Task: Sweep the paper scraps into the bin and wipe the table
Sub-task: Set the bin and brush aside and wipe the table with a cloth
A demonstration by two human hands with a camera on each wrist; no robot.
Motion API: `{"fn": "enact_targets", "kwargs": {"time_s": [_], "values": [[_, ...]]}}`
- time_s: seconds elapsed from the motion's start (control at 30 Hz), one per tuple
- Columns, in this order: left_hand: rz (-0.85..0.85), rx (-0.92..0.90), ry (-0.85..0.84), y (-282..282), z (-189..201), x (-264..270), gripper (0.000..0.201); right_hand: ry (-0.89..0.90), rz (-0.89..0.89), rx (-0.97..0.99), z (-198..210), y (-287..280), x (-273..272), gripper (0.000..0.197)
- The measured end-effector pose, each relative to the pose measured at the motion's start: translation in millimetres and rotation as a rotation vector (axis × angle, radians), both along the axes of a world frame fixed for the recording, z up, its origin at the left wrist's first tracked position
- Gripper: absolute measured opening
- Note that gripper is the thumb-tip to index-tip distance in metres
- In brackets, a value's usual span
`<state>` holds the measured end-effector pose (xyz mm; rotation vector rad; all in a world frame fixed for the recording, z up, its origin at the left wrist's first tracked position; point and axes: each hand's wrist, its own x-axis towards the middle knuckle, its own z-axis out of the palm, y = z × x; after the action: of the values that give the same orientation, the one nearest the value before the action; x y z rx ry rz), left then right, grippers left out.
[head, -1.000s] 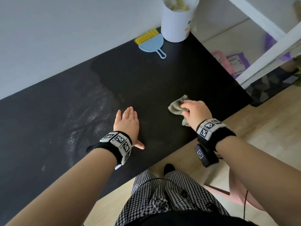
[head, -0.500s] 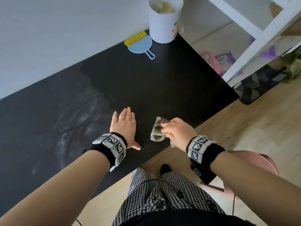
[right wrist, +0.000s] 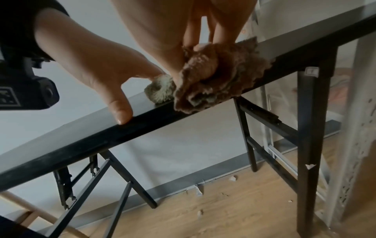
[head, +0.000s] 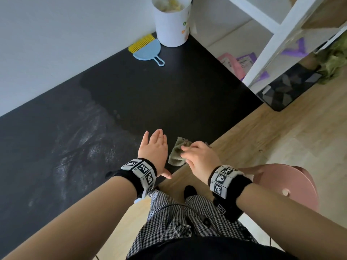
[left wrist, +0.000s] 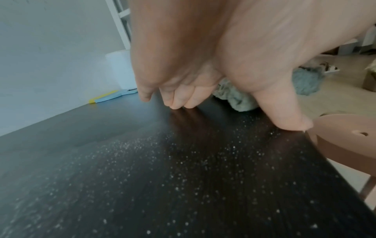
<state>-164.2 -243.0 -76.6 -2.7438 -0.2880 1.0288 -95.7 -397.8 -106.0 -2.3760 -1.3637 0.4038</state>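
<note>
My left hand (head: 153,147) lies flat and open on the black table (head: 150,94) near its front edge, its fingertips (left wrist: 179,99) touching the top. Just to its right, my right hand (head: 199,156) grips a crumpled green cloth (head: 175,153) and presses it on the table at the front edge; the cloth (right wrist: 213,77) bunches over the rim there. A white bin (head: 172,23) with scraps inside stands at the far corner. Beside it lie a blue dustpan (head: 147,50) and a yellow brush (head: 139,43). Pale dusty streaks (head: 78,147) cover the table's left part.
A pink stool (head: 293,186) stands right of my legs, close to the table edge. A white shelf frame (head: 272,44) rises at the far right. Small paper scraps (right wrist: 198,190) lie on the wooden floor under the table. A wall runs along the table's back.
My right hand has dragged the cloth left and toward me, from the table's right part to the front edge beside my left hand. The left hand has stayed flat in place.
</note>
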Motion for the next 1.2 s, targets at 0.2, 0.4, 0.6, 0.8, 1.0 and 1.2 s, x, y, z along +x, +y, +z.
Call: {"fn": "enact_targets", "kwargs": {"time_s": [0.2,0.4,0.6,0.8,1.0,1.2], "values": [[0.005,0.024,0.020,-2,2,2,0.135,0.039,-0.117,-0.054,-1,-23,50,0.026],[0.019,0.031,0.032,-4,2,4,0.135,0.038,-0.523,-0.135,-14,-37,113,0.028],[0.041,0.009,0.020,-1,0,2,0.137,0.003,-0.275,-0.194,5,-6,38,0.027],[0.017,-0.029,-0.025,18,-1,-24,0.130,0.174,0.030,-0.169,11,12,-11,0.029],[0.207,-0.012,-0.034,57,6,-76,0.130,0.056,-0.447,-0.179,11,28,37,0.027],[0.215,-0.008,-0.005,79,3,-106,0.128,-0.012,-0.205,-0.275,18,74,-57,0.025]]}}
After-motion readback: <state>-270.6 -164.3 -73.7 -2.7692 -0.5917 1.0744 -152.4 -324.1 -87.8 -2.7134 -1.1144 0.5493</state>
